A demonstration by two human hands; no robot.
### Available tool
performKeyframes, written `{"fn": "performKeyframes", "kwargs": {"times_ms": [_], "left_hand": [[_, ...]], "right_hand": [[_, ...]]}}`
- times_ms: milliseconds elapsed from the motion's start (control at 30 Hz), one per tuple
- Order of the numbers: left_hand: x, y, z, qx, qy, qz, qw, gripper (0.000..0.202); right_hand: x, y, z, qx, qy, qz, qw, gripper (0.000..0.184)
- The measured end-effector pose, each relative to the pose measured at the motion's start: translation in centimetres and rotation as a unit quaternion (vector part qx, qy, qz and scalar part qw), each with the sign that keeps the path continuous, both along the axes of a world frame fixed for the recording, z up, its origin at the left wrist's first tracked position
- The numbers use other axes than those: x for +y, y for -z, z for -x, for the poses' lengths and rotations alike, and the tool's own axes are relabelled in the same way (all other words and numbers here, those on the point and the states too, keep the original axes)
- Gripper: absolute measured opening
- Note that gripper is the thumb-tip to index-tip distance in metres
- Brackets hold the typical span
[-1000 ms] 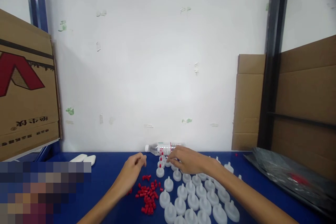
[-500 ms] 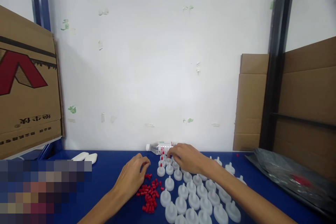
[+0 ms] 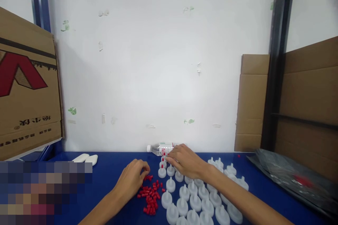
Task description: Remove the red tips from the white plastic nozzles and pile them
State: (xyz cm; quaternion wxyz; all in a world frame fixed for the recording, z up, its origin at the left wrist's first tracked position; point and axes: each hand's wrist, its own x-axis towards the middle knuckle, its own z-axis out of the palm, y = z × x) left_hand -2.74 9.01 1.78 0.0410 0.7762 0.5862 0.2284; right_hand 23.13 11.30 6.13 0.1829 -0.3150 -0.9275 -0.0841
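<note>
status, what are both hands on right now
Left hand curled at the red caps, grip unclear. Right hand over the far white nozzle tops, fingertips down among them. Water bottle lying just behind.

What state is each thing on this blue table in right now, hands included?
Water bottle, lying on its side, cap on.
Red caps, loose in a pile.
White nozzle tops, upright in rows, mostly uncapped.
Far-left tops, red caps fitted.
Left hand, fingers curled at the red caps.
Right hand, palm down over the far tops.
Dark plastic bag, crumpled, lying flat.
</note>
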Motion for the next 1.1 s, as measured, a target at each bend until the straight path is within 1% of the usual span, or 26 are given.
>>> {"fn": "performKeyframes", "kwargs": {"times_ms": [133, 300, 367, 433, 500, 567, 633, 733, 833, 1000, 1100], "left_hand": [[0.1, 0.0, 0.1, -0.002, 0.005, 0.009, 1.0, 0.022], [-0.7, -0.8, -0.4, -0.012, 0.005, -0.008, 1.0, 0.031], [-1.3, -1.4, -0.9, -0.022, 0.007, -0.024, 0.999, 0.036], [-2.2, -2.1, -1.6, -0.033, 0.02, -0.039, 0.999, 0.039], [-3.2, -2.9, -2.4, -0.052, 0.049, -0.043, 0.997, 0.039], [-3.9, -3.5, -3.1, -0.081, 0.088, -0.038, 0.992, 0.035], [-4.4, -3.8, -3.5, -0.105, 0.106, -0.034, 0.988, 0.032], [-4.6, -3.9, -3.6, -0.124, 0.101, -0.027, 0.987, 0.033], [-4.2, -3.5, -3.3, -0.137, 0.111, -0.022, 0.984, 0.035], [-3.3, -2.9, -3.0, -0.232, 0.14, 0.018, 0.962, 0.038], [-2.8, -2.9, -3.0, -0.259, 0.151, 0.04, 0.953, 0.04]], "right_hand": [[-0.9, -1.4, 0.0, 0.049, -0.01, -0.012, 0.999, 0.022], [-1.6, -2.0, 0.4, 0.057, -0.04, -0.012, 0.997, 0.01], [-1.9, -2.0, 0.7, 0.053, -0.052, -0.013, 0.997, 0.008], [-2.3, -2.1, 1.1, 0.047, -0.06, -0.015, 0.997, 0.011], [-2.7, -2.1, 1.5, 0.042, -0.066, -0.016, 0.997, 0.015], [-3.0, -2.2, 1.8, 0.037, -0.073, -0.017, 0.996, 0.013], [-3.2, -2.2, 2.0, 0.035, -0.082, -0.018, 0.996, 0.011], [-3.2, -2.1, 2.2, 0.033, -0.098, -0.035, 0.994, 0.008], [-3.0, -1.8, 2.2, 0.016, -0.112, -0.06, 0.992, 0.006], [-2.7, -1.5, 2.3, -0.021, -0.128, -0.091, 0.987, 0.008], [-2.9, -1.5, 2.6, -0.05, -0.129, -0.129, 0.982, 0.013]]}}
